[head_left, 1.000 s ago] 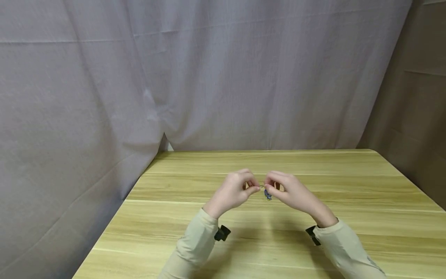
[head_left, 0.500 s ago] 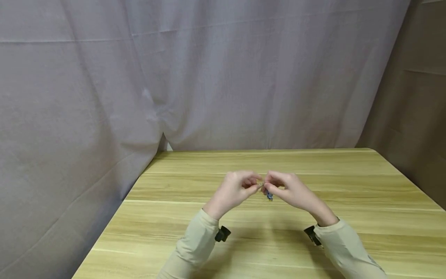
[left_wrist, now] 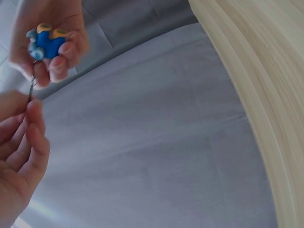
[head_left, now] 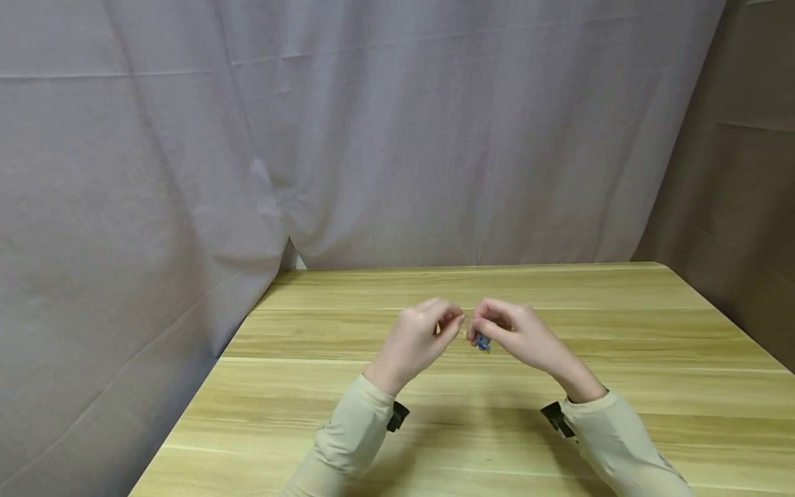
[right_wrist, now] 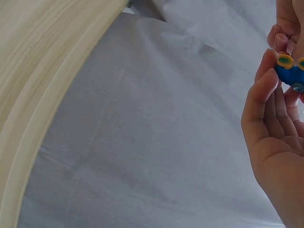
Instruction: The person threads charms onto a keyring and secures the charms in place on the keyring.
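A small blue figurine keychain [head_left: 483, 342] hangs at the fingertips of my right hand [head_left: 522, 336], above the table. The left wrist view shows its blue body [left_wrist: 53, 47] with orange feet, lying against the right hand's curled fingers. A thin metal ring or chain piece [left_wrist: 32, 88] runs from the figurine to my left hand [head_left: 415, 342], whose thumb and forefinger pinch its other end. Both hands are close together, fingertips facing each other. From the right wrist, the blue figurine [right_wrist: 289, 75] is partly cut off by the frame edge, with the right thumb close against it.
A wood-grain table [head_left: 279, 414] spreads beneath both hands. Grey cloth [head_left: 385, 138] hangs behind its far edge and along the left side, and a darker brownish cloth [head_left: 733, 172] hangs at the right. Black wrist cameras [head_left: 397, 417] sit under the sleeves.
Both hands have risen slightly. The left fingers spread a little half a second ago and now pinch together again. The figurine has shifted slightly right in the head view.
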`<action>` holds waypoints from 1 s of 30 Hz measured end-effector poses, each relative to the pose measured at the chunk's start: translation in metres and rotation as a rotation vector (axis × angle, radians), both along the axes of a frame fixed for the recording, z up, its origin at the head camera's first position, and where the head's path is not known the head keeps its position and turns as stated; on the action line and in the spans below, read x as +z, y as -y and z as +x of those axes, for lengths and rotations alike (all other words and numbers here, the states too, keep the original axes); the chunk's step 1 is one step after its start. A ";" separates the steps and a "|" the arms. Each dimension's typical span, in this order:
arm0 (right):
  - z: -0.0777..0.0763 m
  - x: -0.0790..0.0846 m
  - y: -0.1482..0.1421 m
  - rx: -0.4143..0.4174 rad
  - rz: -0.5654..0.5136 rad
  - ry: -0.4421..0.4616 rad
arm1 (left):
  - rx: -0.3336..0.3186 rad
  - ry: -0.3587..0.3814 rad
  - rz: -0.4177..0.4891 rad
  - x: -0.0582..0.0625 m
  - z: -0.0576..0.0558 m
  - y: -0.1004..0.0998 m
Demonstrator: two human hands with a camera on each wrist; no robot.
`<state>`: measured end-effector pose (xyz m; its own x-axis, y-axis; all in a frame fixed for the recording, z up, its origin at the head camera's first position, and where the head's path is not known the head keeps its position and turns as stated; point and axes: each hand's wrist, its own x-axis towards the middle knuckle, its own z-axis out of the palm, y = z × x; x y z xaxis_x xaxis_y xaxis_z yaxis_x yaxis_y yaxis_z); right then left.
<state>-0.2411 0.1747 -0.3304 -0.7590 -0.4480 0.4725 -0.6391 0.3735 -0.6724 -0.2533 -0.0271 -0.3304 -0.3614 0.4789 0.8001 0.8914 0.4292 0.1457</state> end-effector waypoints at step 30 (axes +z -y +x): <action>0.001 0.001 -0.002 -0.030 0.037 -0.107 | 0.177 -0.076 0.066 -0.012 0.004 -0.012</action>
